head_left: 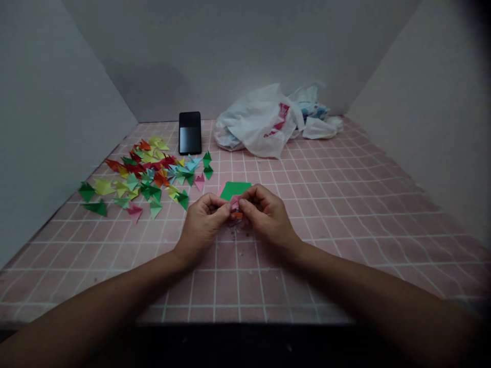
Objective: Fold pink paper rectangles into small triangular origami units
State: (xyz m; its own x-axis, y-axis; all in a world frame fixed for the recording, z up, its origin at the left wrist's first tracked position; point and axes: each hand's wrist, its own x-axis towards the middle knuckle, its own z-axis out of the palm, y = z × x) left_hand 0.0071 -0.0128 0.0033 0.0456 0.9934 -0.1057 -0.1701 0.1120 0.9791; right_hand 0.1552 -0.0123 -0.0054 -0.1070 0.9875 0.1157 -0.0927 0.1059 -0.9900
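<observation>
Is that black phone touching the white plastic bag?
Apart: the head view shows a strip of pink grid-patterned surface between the black phone and the white plastic bag.

One head-worn camera looks forward and down at left hand and right hand from close above.

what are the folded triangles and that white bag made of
The folded triangles look like thin, matte coloured paper, going by their sharp creases. The white bag seems to be thin, slightly glossy plastic film, going by its soft crumples; the exact plastic can't be told.
</observation>
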